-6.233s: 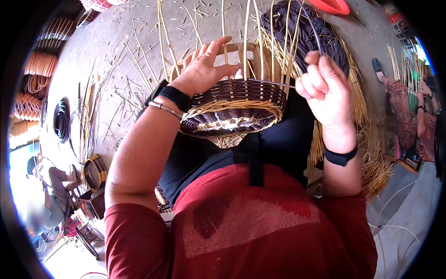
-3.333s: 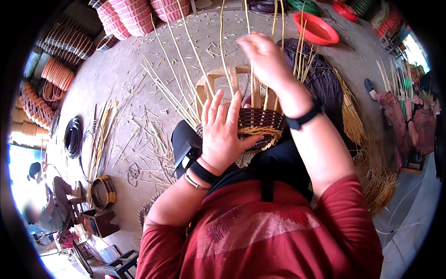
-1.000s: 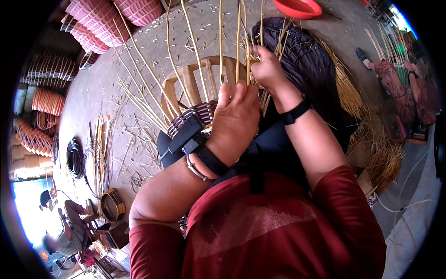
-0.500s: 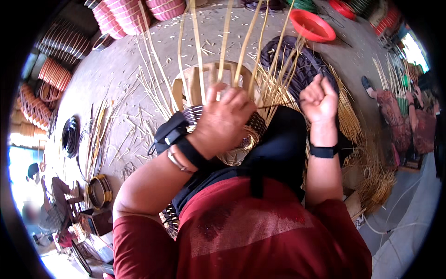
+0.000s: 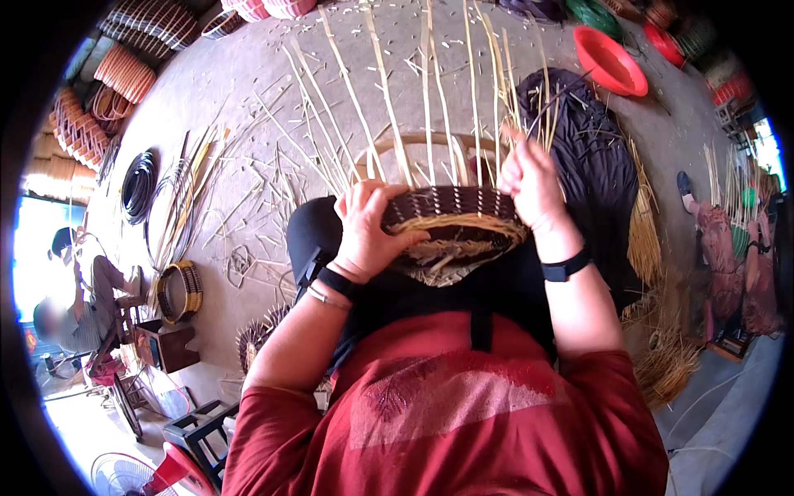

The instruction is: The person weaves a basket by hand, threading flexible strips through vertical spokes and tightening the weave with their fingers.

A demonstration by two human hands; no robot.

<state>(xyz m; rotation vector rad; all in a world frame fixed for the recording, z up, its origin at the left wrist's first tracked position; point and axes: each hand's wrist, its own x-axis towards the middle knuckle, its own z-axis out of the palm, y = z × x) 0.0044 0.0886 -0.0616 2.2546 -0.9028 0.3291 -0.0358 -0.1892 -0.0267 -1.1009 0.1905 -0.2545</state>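
On our lap, close against the red shirt, the half-woven basket [image 5: 455, 227] lies tipped toward us, its dark band and pale rim facing up, probably so that the edge being woven sits within easy reach of both hands. Our left hand [image 5: 368, 236] clasps the left side of the rim, fingers curled over the dark weave, which looks like a steadying grip. Our right hand [image 5: 529, 186] is closed around a few of the pale upright stakes [image 5: 426, 99] at the right side, seemingly to bend or guide them. Those stakes fan away from us, free at their tips. Beyond them a dark bundle of cane [image 5: 587, 149] lies on the floor, and farther right a red bowl [image 5: 610, 62]. Far left, coils [image 5: 136, 182] and stacked baskets [image 5: 116, 74] sit well apart.
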